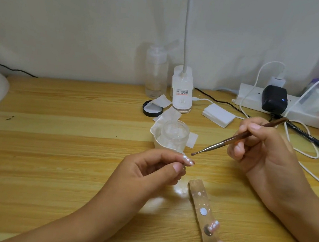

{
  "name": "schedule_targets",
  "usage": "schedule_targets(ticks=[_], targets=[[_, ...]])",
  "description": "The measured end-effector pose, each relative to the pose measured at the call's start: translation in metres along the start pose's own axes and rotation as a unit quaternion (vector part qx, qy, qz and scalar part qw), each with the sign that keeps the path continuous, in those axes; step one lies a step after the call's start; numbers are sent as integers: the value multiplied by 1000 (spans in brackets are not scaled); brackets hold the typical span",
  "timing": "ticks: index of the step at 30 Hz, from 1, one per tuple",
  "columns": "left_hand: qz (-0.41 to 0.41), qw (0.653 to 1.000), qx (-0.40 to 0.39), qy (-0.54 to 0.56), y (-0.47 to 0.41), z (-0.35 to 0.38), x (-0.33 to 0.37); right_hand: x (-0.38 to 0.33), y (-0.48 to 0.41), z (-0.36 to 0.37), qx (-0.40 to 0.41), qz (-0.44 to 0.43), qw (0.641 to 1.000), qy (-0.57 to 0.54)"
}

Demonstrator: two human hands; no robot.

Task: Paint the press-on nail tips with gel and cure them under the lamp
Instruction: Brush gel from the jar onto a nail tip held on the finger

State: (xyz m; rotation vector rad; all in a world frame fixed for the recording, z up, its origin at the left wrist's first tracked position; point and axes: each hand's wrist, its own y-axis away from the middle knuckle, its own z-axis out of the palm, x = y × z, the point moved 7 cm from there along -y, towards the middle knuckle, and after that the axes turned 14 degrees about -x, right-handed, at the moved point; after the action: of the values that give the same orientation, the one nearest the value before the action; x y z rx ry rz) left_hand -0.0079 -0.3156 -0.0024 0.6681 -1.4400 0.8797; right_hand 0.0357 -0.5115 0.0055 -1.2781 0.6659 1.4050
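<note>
Because the left hand [149,167] pinches one glossy nail tip [187,161] only between thumb and forefinger, a slip or twist could smear its wet-looking coat. The right hand [265,148] grips the brush [239,136] pen-style, its bristles just right of that tip, so a tremor might blob gel. Near-right on the desk [51,147], the holder strip [204,210] carries more tips; the open jar [174,136] just beyond could be knocked.

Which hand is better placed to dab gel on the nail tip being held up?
Right. The right hand already holds the brush, its bristles just above the nail tip pinched in the left hand, whose grip is occupied.
</note>
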Motion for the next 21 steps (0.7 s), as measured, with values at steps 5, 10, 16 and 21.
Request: schedule_targets(ticks=[5,10,16,21], targets=[[-3,1000,5,-4,0,0,-1,1,0,2,-11,10,1000,13],[-11,1000,2,-4,0,0,-2,2,1,4,-18,20,999,25],[-20,999,25,33,0,-3,-5,1,0,6,-27,26,999,5],[-24,998,36,51,0,-3,-6,-1,0,4,-29,18,999,-23]])
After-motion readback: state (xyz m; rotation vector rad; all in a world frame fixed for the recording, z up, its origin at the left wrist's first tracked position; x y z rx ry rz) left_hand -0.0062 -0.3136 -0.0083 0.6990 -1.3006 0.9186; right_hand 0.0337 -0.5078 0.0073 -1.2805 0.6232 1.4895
